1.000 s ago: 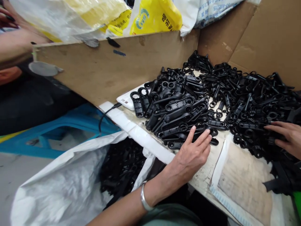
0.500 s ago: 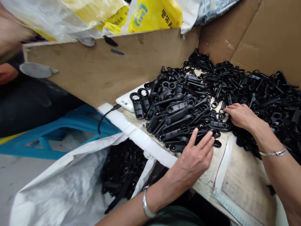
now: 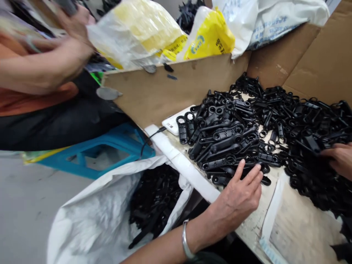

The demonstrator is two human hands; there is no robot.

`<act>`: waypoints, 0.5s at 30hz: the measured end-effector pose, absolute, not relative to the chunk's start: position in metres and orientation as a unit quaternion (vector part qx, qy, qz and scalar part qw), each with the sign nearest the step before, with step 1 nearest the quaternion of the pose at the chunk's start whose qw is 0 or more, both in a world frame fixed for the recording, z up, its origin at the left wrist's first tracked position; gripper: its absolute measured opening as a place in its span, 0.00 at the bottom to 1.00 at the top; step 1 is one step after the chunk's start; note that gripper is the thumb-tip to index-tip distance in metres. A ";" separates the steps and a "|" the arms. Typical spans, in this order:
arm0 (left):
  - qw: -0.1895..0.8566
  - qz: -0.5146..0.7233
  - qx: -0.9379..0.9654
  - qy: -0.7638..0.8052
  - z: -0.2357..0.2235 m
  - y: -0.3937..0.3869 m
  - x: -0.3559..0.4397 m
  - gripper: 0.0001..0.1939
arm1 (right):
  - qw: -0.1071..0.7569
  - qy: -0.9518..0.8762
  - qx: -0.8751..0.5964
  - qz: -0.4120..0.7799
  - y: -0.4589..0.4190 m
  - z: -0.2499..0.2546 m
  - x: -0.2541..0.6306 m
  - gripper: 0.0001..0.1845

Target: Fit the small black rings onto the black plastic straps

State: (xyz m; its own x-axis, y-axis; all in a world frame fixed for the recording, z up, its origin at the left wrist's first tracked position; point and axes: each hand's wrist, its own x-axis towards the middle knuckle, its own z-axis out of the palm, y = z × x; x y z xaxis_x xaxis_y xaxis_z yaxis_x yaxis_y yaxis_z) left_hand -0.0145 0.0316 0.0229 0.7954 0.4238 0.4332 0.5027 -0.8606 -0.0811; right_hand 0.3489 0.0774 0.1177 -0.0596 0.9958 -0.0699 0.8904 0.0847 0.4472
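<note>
My left hand lies flat on the worktable, fingers stretched out and touching the near edge of a neat stack of black plastic lever parts. It holds nothing. My right hand shows only at the right edge, resting on the loose pile of black parts; its fingers look curled, and what they hold, if anything, is hidden. A silver bangle sits on my left wrist.
A white sack with black parts inside hangs open below the table's edge. Cardboard walls fence the table. A white phone with a cable lies by the stack. Another person's arms move at upper left, near yellow bags.
My right hand has drawn back from the middle of the pile to the right edge. The view has swung left, showing the other person's arms. My left hand stays put.
</note>
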 end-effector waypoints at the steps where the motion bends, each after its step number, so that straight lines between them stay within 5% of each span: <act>1: 0.100 -0.200 -0.944 -0.244 0.024 0.032 -0.015 0.15 | 0.156 0.697 0.684 0.145 0.079 0.119 0.350 0.15; 9: 0.104 -0.192 -0.945 -0.242 0.025 0.032 -0.015 0.17 | 0.122 0.652 0.749 0.004 0.133 0.098 0.228 0.22; 15: 0.104 -0.200 -0.944 -0.243 0.023 0.032 -0.014 0.17 | 0.124 0.581 0.804 0.009 0.161 0.063 0.201 0.19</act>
